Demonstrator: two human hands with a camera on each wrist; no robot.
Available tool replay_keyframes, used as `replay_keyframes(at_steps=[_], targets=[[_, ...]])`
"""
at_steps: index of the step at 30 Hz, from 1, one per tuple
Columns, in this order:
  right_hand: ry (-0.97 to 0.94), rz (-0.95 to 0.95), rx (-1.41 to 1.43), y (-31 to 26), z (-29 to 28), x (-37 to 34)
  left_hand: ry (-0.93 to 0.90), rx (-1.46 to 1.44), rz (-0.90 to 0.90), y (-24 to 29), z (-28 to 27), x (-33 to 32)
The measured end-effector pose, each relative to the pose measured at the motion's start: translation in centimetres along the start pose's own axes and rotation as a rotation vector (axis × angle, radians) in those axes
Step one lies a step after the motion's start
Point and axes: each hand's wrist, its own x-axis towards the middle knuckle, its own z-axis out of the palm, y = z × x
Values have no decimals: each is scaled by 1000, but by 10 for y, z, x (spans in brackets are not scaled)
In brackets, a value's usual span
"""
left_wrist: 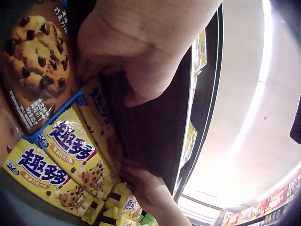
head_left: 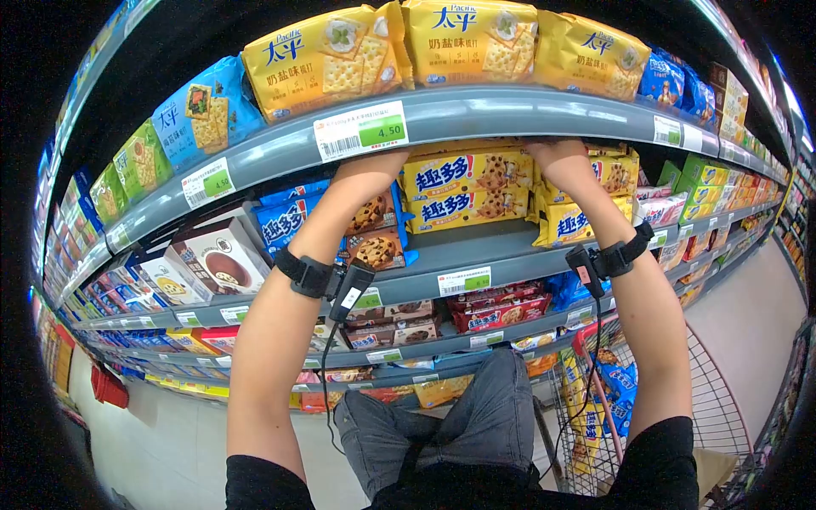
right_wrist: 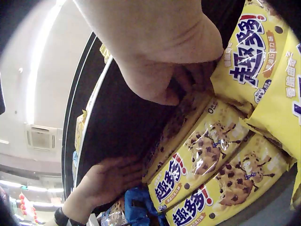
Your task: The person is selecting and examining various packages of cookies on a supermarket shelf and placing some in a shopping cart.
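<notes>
Yellow chocolate-chip cookie packs (head_left: 467,172) lie stacked on a shelf, with another pack behind the front ones in the wrist views. My left hand (left_wrist: 136,52) reaches in under the upper shelf at the stack's left end. In the right wrist view, that left hand (right_wrist: 110,179) has its fingers extended against the ends of the packs. My right hand (right_wrist: 164,70) is at the other end, its fingertips partly hidden among packs. From the left wrist view, this right hand (left_wrist: 148,186) lies with fingers extended along the back pack. The head view hides most fingers beneath the shelf edge.
Yellow cracker bags (head_left: 472,42) stand on the shelf above, behind its grey front edge (head_left: 476,115). Blue-brown cookie packs (head_left: 374,234) sit left of the stack, more yellow packs (head_left: 586,212) right. A shopping cart (head_left: 710,387) holding packs stands at lower right.
</notes>
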Motion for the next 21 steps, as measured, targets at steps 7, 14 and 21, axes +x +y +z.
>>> replay_keyframes(at_steps=[7, 14, 21], targets=[[-22, 117, 69, 4, 1, 1, -52, -46, -35, 3, -2, -1], [145, -44, 174, -25, -16, -23, -32, -138, -24, 8, -4, -7], [94, -54, 299, -46, -55, -77, -412, -113, -504, 46, -38, -18]])
